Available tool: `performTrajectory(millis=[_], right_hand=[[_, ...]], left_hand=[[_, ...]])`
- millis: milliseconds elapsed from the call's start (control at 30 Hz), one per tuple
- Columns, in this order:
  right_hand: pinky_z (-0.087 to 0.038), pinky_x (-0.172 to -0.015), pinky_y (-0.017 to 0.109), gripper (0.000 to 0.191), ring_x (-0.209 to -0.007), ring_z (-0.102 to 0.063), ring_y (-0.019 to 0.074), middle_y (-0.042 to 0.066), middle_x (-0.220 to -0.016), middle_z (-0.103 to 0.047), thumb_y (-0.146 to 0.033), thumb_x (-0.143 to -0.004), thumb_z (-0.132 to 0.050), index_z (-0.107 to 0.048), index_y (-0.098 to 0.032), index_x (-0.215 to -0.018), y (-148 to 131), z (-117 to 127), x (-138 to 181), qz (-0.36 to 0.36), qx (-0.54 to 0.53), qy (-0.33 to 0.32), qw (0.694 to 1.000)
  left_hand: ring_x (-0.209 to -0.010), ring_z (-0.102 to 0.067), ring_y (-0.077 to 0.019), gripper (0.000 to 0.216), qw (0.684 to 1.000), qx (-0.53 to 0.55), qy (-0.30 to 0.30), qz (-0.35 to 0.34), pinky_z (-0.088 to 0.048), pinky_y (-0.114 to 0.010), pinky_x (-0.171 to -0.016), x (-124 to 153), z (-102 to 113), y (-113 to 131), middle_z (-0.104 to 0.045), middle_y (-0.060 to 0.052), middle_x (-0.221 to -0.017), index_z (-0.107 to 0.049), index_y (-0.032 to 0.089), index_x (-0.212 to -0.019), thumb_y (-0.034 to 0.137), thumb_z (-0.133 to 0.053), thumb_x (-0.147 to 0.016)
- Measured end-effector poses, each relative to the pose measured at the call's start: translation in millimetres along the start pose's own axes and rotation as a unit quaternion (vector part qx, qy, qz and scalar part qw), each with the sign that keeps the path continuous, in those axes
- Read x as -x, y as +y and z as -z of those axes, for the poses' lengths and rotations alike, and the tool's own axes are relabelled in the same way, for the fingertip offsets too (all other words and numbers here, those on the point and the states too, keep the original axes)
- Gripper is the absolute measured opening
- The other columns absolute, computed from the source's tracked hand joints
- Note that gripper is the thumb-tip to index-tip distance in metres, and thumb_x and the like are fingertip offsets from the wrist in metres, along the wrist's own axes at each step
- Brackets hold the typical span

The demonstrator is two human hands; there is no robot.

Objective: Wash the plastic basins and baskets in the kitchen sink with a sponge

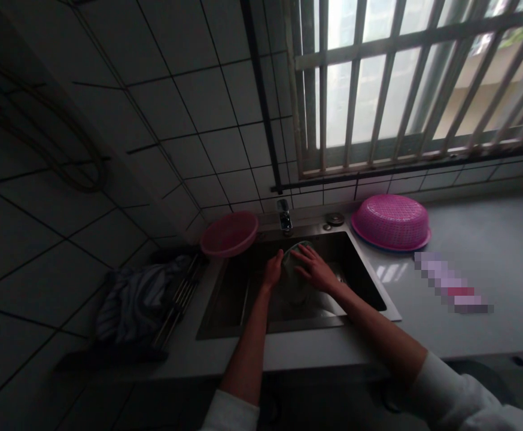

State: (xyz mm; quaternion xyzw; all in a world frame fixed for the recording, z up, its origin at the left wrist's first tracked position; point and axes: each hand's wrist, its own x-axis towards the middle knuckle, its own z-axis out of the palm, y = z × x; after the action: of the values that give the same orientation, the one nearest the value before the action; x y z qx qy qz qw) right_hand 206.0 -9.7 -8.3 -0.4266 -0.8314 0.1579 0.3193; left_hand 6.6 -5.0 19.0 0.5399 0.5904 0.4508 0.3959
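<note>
Both my hands are over the steel sink (225, 299). My left hand (272, 269) grips the left edge of a greenish cloth-like item (298, 246) with curled fingers. My right hand (314, 268) lies on top of the same item, fingers stretched and pressed down on it. The item sits just below the tap (283, 216). What lies beneath the cloth in the dark basin is hard to make out.
A pink bowl (229, 233) rests at the sink's back left corner. An upturned pink colander (391, 221) sits on the white counter (490, 251) to the right. A striped cloth (136, 299) lies on a rack (178, 302) to the left. Tiled wall and a barred window stand behind.
</note>
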Motion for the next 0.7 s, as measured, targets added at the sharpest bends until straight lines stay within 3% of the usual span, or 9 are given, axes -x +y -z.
performTrajectory(millis=[67, 133, 300, 400, 500, 600, 700], right_hand=[[-0.037, -0.125, 0.052, 0.057, -0.156, -0.037, 0.0305, 0.013, -0.169, -0.038, -0.041, -0.107, -0.050, -0.046, -0.025, -0.161, 13.8, -0.3, -2.1, -0.066, -0.036, 0.028, 0.997], [-0.037, -0.124, 0.054, 0.057, -0.155, -0.037, 0.0311, 0.014, -0.168, -0.039, -0.041, -0.107, -0.049, -0.045, -0.024, -0.161, 14.1, -2.9, -1.2, -0.079, -0.035, 0.033, 0.996], [-0.020, -0.127, 0.068, 0.063, -0.162, -0.016, 0.0393, 0.004, -0.174, -0.027, -0.035, -0.099, -0.064, -0.046, -0.037, -0.159, -24.2, -11.1, 6.5, 0.067, 0.064, -0.034, 0.995], [-0.020, -0.129, 0.065, 0.067, -0.162, -0.018, 0.0371, 0.001, -0.174, -0.028, -0.033, -0.097, -0.068, -0.045, -0.039, -0.159, -30.4, -9.4, 6.0, 0.089, 0.068, -0.045, 0.993], [-0.027, -0.128, 0.058, 0.065, -0.160, -0.026, 0.0341, 0.006, -0.172, -0.032, -0.043, -0.099, -0.065, -0.046, -0.033, -0.160, -11.9, -2.6, 0.8, 0.001, 0.012, 0.015, 1.000], [-0.034, -0.127, 0.051, 0.067, -0.155, -0.038, 0.0311, 0.013, -0.168, -0.039, -0.055, -0.100, -0.059, -0.048, -0.025, -0.159, 13.2, 3.0, -3.7, -0.105, -0.064, 0.093, 0.988], [-0.035, -0.126, 0.050, 0.066, -0.153, -0.041, 0.0296, 0.014, -0.167, -0.040, -0.056, -0.102, -0.054, -0.047, -0.024, -0.159, 27.5, 2.4, -4.3, -0.128, -0.089, 0.121, 0.980]], left_hand=[[-0.065, -0.053, -0.0179, 0.082, 1.000, -0.002, -0.015, 0.016, -0.039, -0.031, -0.062, -0.1, -0.6, -0.1, -0.060, -0.002, -0.065, -0.062, 0.019, -0.067, 0.098, -0.043, -0.074], [-0.065, -0.054, -0.0180, 0.082, 1.000, 0.002, -0.023, 0.017, -0.040, -0.031, -0.063, -0.6, -1.3, -0.8, -0.061, -0.003, -0.066, -0.064, 0.018, -0.068, 0.097, -0.043, -0.074], [-0.081, -0.060, -0.0222, 0.078, 0.999, 0.013, 0.011, -0.031, -0.045, -0.032, -0.074, -2.1, -2.3, -2.5, -0.068, -0.006, -0.077, -0.069, 0.017, -0.076, 0.093, -0.050, -0.076], [-0.079, -0.059, -0.0216, 0.078, 0.999, 0.016, 0.025, -0.023, -0.045, -0.033, -0.073, -2.2, -0.8, -2.4, -0.067, -0.005, -0.076, -0.068, 0.017, -0.075, 0.093, -0.050, -0.074], [-0.069, -0.054, -0.0185, 0.079, 0.999, 0.031, 0.015, -0.002, -0.042, -0.031, -0.066, -2.2, 1.2, -2.0, -0.062, -0.003, -0.069, -0.065, 0.018, -0.071, 0.096, -0.052, -0.071], [-0.063, -0.050, -0.0163, 0.075, 0.999, 0.042, 0.011, 0.006, -0.040, -0.030, -0.061, -3.7, 2.2, -2.3, -0.057, 0.000, -0.064, -0.061, 0.019, -0.068, 0.094, -0.055, -0.070], [-0.069, -0.056, -0.0179, 0.065, 0.999, 0.039, -0.006, -0.012, -0.045, -0.031, -0.067, -6.2, 1.1, -3.4, -0.062, -0.002, -0.070, -0.063, 0.018, -0.071, 0.083, -0.061, -0.077]])
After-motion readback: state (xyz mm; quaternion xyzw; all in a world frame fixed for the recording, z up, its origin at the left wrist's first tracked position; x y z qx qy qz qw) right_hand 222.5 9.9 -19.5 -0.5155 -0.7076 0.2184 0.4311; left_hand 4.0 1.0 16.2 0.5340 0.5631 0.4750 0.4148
